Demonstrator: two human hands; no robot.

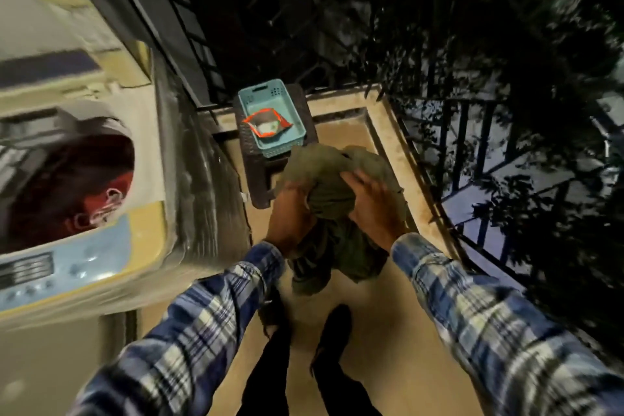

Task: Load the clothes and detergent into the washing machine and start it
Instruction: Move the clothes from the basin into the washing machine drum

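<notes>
Garment [324, 165] over bare floor [374, 294], left hand [290, 218] gripping, right hand [371, 209] spread atop, washer edge [158, 159] near left

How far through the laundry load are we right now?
Done: the washing machine is open, a red garment in its drum. In hand: the left hand grips a bundled olive-green garment, right hand pressing on it, outside the machine. Left: detergent pouch, lying in the teal basket, then the start.
</notes>
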